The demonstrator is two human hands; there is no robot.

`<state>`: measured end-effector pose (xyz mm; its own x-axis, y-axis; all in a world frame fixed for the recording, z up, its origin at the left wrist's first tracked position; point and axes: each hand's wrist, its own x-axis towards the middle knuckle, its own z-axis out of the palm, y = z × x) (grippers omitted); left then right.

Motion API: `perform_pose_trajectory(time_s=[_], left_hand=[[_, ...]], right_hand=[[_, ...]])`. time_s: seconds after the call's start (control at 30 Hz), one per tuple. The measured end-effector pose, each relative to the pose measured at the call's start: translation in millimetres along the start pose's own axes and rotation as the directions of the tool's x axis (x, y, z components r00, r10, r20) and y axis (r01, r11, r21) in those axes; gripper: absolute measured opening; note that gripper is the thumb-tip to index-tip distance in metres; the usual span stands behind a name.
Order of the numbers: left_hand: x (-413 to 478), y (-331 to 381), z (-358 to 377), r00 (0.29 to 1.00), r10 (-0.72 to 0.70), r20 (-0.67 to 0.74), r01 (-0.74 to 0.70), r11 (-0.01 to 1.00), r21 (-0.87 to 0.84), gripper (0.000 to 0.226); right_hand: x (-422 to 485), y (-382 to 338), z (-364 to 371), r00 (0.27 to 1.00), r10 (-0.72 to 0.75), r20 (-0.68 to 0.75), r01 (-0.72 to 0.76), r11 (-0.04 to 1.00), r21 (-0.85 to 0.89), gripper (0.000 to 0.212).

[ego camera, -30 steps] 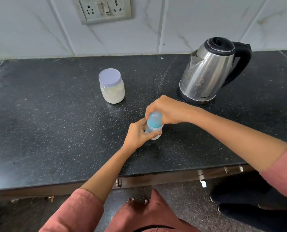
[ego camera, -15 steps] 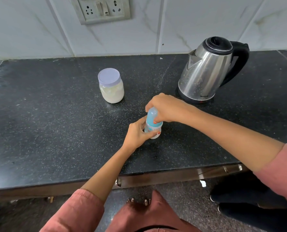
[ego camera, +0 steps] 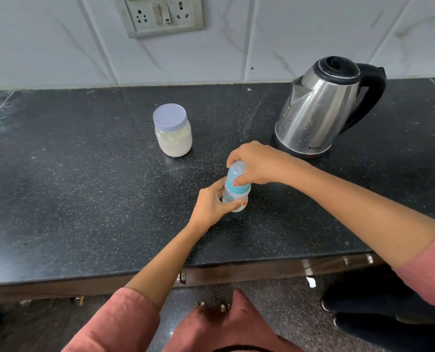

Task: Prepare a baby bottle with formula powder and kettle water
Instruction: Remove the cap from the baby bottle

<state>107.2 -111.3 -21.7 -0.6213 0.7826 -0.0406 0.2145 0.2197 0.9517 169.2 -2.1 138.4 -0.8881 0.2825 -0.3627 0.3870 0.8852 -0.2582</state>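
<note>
Our left grip (ego camera: 211, 204) wraps the clear bottle (ego camera: 238, 198) on the speckled surface (ego camera: 84, 199); our right grip (ego camera: 257, 161) pinches its round blue cap (ego camera: 234, 172).

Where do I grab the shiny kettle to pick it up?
Grab the kettle by its black handle, coming from the right. The handle loops out on that side, opposite the spout, leaving room for fingers. The smooth steel may be hot.
</note>
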Motion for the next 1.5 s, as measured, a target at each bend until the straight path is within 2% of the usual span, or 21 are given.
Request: perform_pose_trajectory(time_s=[0.17,0.27,0.37,0.5,0.6,0.7,0.77,0.9,0.97,1.07,1.27,1.37,1.5], left_hand=[[0.7,-2.2,1.1,1.0,0.002,-0.012,-0.002,1.0,0.002,0.052],[0.8,-1.4,1.0,1.0,-0.013,-0.009,0.013,1.0,0.005,0.05],[-0.1,-0.6,1.5,1.0,-0.018,-0.007,0.018,1.0,-0.001,0.052],[0.4,-0.4,1.8,1.0,-0.017,-0.008,0.017,1.0,-0.001,0.053],[0.5,-1.0,1.5,1.0,-0.005,-0.003,0.005,1.0,0.007,0.052],[0.8,-1.3,1.9,1.0,-0.005,-0.002,0.005,1.0,0.018,0.055],[0.5,-1.1,1.8,1.0,-0.009,-0.003,0.009,1.0,0.021,0.053],[-0.8,0.7,0.9,1.0,-0.016,-0.013,0.017,1.0,0.02,0.048],[-0.7,0.9,1.1,1.0,-0.012,-0.01,0.012,1.0,0.018,0.048],[0.3,-0.4,1.5,1.0,-0.013,0.002,0.013,1.0,0.013,0.05],[0.4,-0.2,1.2,1.0,-0.005,0.007,0.006,1.0,-0.018,0.057],[0.0,-0.5,2.0,1.0,0.0,0.01,0.0,1.0,-0.028,0.064],[-2.3,-0.1,3.6,1.0,-0.001,-0.009,0.0,0.999,-0.043,0.059]], right_hand=[[-2.3,-0.2,2.0,0.991,-0.098,0.094,0.091,0.993,0.068,0.041],[-3.8,0.3,4.9,0.998,-0.052,0.018,0.051,0.996,0.079,0.052],[-5.2,0.9,7.2,0.994,0.041,-0.103,-0.045,0.998,-0.037,0.063],[-7.0,-2.3,11.0,0.99,0.044,-0.135,-0.058,0.993,-0.098,0.048],[-9.1,-4.8,5.8,0.998,0.007,-0.063,-0.011,0.997,-0.073,0.037],[-8.3,-5.4,2.9,0.997,-0.074,0.019,0.075,0.995,-0.064,0.041],[-8.1,-5.3,3.8,0.995,-0.099,0.021,0.1,0.995,-0.023,0.041],[-7.9,-4.3,7.3,0.997,0.005,-0.082,-0.012,0.996,-0.089,0.061],[-7.1,-4.0,9.0,0.993,0.034,-0.113,-0.048,0.991,-0.124,0.057],[-7.4,-4.0,7.2,0.994,0.037,-0.099,-0.045,0.996,-0.081,0.048],[-10.9,2.1,-8.3,0.999,-0.035,-0.034,0.037,0.998,0.047,0.045],[-16.4,15.3,-20.4,0.995,-0.053,-0.087,0.062,0.993,0.101,0.045],[-24.6,52.1,-22.8,0.975,0.08,-0.207,-0.019,0.96,0.281,0.046]])
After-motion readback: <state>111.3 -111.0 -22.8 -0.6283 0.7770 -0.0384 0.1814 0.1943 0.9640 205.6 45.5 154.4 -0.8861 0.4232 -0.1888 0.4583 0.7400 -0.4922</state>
